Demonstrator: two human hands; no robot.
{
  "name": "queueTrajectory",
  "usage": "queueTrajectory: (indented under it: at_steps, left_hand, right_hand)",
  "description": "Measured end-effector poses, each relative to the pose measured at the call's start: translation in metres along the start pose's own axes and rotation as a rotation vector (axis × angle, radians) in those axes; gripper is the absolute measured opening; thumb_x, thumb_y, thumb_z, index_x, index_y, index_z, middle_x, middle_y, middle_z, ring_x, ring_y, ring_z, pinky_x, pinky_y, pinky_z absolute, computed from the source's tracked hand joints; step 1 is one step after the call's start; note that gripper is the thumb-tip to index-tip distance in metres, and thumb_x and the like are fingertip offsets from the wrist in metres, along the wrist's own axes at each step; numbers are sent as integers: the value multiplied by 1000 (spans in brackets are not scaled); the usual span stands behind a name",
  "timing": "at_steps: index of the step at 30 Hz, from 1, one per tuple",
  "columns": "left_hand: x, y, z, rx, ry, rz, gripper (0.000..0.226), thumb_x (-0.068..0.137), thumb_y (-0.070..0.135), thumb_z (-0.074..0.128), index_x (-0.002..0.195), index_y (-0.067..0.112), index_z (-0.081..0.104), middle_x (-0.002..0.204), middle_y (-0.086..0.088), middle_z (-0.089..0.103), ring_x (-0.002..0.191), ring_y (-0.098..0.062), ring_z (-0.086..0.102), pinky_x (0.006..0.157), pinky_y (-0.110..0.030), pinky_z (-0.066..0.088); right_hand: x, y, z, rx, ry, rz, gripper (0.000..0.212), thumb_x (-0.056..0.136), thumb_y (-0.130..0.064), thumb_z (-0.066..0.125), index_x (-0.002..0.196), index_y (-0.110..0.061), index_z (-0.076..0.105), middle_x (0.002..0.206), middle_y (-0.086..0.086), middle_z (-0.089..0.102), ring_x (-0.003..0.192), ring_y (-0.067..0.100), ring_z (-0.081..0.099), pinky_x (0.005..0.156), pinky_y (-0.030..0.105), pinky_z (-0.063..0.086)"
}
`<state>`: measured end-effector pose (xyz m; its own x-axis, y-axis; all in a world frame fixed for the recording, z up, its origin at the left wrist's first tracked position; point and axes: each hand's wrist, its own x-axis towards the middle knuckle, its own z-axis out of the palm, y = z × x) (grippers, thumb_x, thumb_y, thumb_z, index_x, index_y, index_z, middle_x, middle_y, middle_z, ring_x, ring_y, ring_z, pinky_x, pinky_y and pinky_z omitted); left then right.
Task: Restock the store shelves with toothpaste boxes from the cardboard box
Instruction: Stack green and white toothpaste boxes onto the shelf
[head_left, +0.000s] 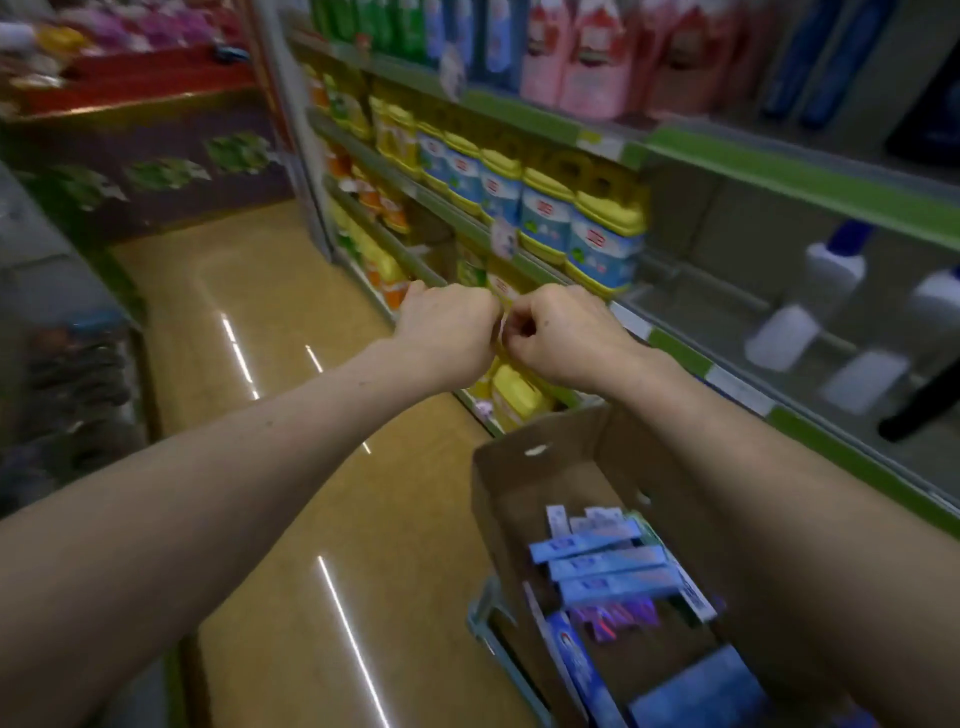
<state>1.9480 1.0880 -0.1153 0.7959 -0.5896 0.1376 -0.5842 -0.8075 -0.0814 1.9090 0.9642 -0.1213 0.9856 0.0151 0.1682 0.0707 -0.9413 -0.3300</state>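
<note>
An open cardboard box (524, 499) stands at the lower right with several blue toothpaste boxes (605, 564) lying inside it. Both my arms stretch forward above the aisle. My left hand (447, 332) and my right hand (561, 332) meet in front of the shelf edge, fingers curled toward each other. Together they pinch something small and pale (503, 330) between them; blur keeps me from telling what it is. Neither hand touches the cardboard box.
Shelving (779, 166) with green edge strips runs along the right. It holds yellow-capped blue containers (602, 244), pink bottles (592, 67) above and white bottles (831, 270) further right. A shiny tan floor (249, 322) fills the aisle. More displays stand at left.
</note>
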Motion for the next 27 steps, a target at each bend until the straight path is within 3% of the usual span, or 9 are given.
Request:
queueTrajectory:
  at_steps: [4,9,13,19,24,27]
  left_hand:
    - [23,46,34,-55,-94,109,12,87,14,47,88,21,57,92,-7,62,98,-32,59,74,-35,30]
    - [50,94,82,-137,-181,216,18,86,18,50,98,19,64,105,-10,66,102,-32,60,73,-32,32]
    - [72,126,117,-181,-266,293,20,88,23,52,105,18,62,115,-11,64,110,-33,58,81,-34,40]
    - [99,158,162,-214,-399,419,18,86,19,55,102,19,62,112,-8,65,107,-30,59,74,-32,34]
    - [110,182,200,-251,-487,496,14,86,16,55,98,19,62,108,-6,65,104,-29,60,83,-36,38]
    - [113,195,222,-247,-509,527,13,87,15,54,96,20,63,103,-4,65,98,-26,59,77,-34,33]
  right_hand:
    - [-20,56,10,5,-53,154,16,85,-20,52,69,-20,51,84,9,59,85,33,56,65,31,35]
    - [-42,116,25,-9,-128,355,24,83,-17,55,61,-24,49,82,3,56,86,30,57,68,29,38]
    - [-57,152,42,-32,-192,487,16,87,-19,54,71,-24,55,88,5,61,90,29,59,70,30,40]
    - [-74,194,71,-17,-223,687,14,88,-18,54,79,-23,63,93,8,68,90,29,62,77,38,51]
    - [-92,219,102,-16,-250,793,16,90,-19,53,92,-15,68,98,10,67,95,30,61,73,32,45]
    - [-104,232,120,-8,-255,851,17,89,-17,51,90,-16,68,100,9,68,94,30,62,73,31,44]
